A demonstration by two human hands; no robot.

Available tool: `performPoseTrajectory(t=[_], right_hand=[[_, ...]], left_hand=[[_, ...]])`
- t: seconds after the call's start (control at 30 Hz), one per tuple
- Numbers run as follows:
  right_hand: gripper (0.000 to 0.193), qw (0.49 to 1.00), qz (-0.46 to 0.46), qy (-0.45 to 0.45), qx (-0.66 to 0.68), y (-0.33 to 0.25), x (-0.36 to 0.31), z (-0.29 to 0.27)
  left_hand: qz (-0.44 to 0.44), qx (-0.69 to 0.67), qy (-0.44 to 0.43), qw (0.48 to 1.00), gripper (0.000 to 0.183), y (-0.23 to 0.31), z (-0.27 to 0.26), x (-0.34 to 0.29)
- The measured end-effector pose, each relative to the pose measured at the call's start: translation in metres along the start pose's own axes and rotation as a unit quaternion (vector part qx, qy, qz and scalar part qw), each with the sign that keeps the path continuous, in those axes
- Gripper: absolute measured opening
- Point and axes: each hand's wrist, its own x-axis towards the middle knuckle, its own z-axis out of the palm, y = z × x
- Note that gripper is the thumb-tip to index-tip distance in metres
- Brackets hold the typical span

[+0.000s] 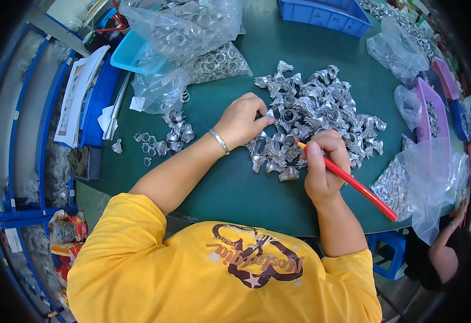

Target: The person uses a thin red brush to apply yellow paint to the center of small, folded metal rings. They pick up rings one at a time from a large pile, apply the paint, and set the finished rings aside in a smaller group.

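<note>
A large heap of silver metal ring castings [321, 102] lies in the middle of the green table. At its left edge my left hand [243, 121], with a silver bangle on the wrist, is closed with thumb and fingers pinched on a silver metal ring [270, 113], mostly hidden by the fingers. My right hand [326, 164] grips a red pencil [360, 188] at the heap's near side. The pencil's pale tip points left, close to the rings by my left hand, and its back end slants down to the right.
Smaller rings [175, 132] lie loose left of my left forearm. Clear bags of rings [222, 62] and a light-blue basket [129, 51] stand far left. A blue bin [324, 19] sits at the back. Bags and a pink tray [434, 107] line the right, where another person's arm [444, 253] shows.
</note>
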Motion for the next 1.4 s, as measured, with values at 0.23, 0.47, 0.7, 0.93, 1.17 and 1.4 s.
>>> performPoseTrajectory(t=[0.23, 0.47, 0.7, 0.93, 1.17, 1.4], right_hand=[[0.009, 1.0, -0.004, 0.0, 0.004, -0.001, 0.0, -0.002], [0.009, 1.0, -0.013, -0.015, 0.008, -0.003, 0.0, -0.002], [0.01, 0.997, -0.058, -0.039, 0.019, -0.003, 0.003, 0.001], [0.009, 0.997, -0.053, -0.051, 0.018, -0.002, 0.002, 0.001], [0.01, 0.997, -0.045, -0.056, 0.021, -0.003, 0.002, 0.001], [0.011, 0.996, -0.042, -0.078, 0.013, -0.006, 0.003, 0.005]], left_hand=[[0.073, -0.328, 0.083, 0.938, 0.013, 0.021, 0.006, -0.043], [-0.019, -0.587, -0.051, 0.808, 0.033, 0.027, 0.009, -0.061], [0.062, -0.534, 0.003, 0.843, 0.033, 0.028, 0.017, -0.062], [0.076, -0.508, 0.011, 0.858, 0.033, 0.025, 0.016, -0.061], [0.075, -0.518, 0.017, 0.852, 0.035, 0.028, 0.017, -0.062], [0.101, -0.42, 0.04, 0.901, 0.035, 0.024, 0.017, -0.062]])
